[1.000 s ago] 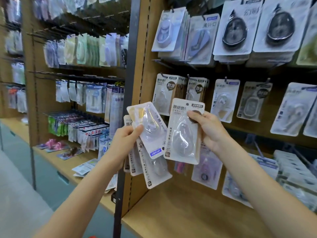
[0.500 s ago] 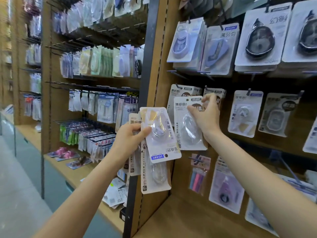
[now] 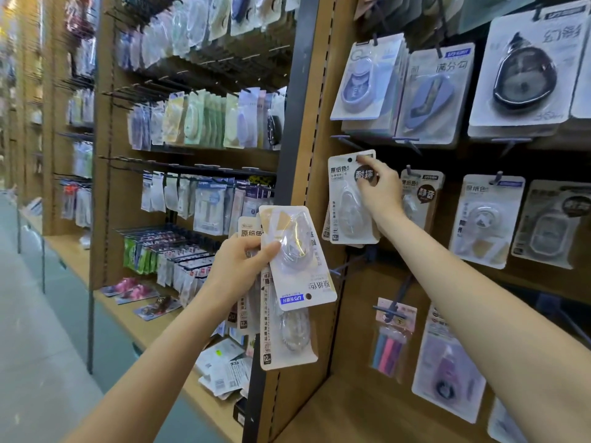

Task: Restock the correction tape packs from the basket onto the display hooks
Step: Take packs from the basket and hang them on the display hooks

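Note:
My left hand [image 3: 238,270] grips a fan of several correction tape packs [image 3: 295,260] in front of the shelf post, the front one upside down. My right hand [image 3: 379,190] pinches the top right of one beige correction tape pack [image 3: 347,199] and holds it against the wooden display panel at a hook in the middle row, over other packs hanging there. The pack's hole sits near the top left of my fingers. The hook itself is hidden behind the pack. No basket is in view.
More packs hang to the right [image 3: 422,193] and on the row above [image 3: 371,81]. Bare black hooks [image 3: 351,263] jut out below the held pack. A black shelf post [image 3: 287,155] divides the panels. A wooden shelf ledge [image 3: 351,410] runs beneath.
My right hand carried its pack up and right onto the middle-row hook position, and now holds it by the top corner. My left hand stays with its fan of packs.

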Demonstrator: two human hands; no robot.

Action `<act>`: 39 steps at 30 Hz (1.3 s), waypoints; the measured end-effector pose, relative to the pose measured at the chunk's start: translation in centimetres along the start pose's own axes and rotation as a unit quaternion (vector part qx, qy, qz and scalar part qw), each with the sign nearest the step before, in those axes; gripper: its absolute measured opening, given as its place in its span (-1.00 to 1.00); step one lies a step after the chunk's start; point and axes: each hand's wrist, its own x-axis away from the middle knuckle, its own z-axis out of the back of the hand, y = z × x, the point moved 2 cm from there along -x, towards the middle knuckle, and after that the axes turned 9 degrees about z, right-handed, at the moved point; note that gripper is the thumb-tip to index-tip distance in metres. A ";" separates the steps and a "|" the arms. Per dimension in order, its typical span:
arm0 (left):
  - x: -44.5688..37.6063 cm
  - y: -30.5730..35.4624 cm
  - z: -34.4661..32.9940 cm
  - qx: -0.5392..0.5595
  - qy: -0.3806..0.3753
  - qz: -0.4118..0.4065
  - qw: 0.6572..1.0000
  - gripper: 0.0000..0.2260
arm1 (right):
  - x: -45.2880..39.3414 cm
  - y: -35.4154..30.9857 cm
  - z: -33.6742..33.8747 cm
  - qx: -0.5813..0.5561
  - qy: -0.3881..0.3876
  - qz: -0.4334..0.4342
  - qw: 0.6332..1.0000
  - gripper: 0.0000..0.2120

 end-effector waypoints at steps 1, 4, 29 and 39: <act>0.0 0.1 0.0 -0.002 0.000 -0.003 1.000 -0.78 | 0.0 0.1 0.0 0.006 -0.004 0.001 1.000 -0.60; -0.1 0.1 0.0 -0.003 -0.007 -0.009 1.000 -0.77 | 0.0 0.2 0.0 -0.007 -0.011 -0.009 1.000 -0.59; 0.4 2.3 -3.3 0.017 -0.055 -0.065 0.996 -0.88 | 10.8 -4.3 3.0 -0.293 -0.219 -0.194 0.910 -0.45; 1.8 6.5 -9.5 -0.007 -0.151 -0.147 0.977 -0.77 | 11.2 -0.4 12.4 -0.362 0.009 -0.224 0.905 -0.40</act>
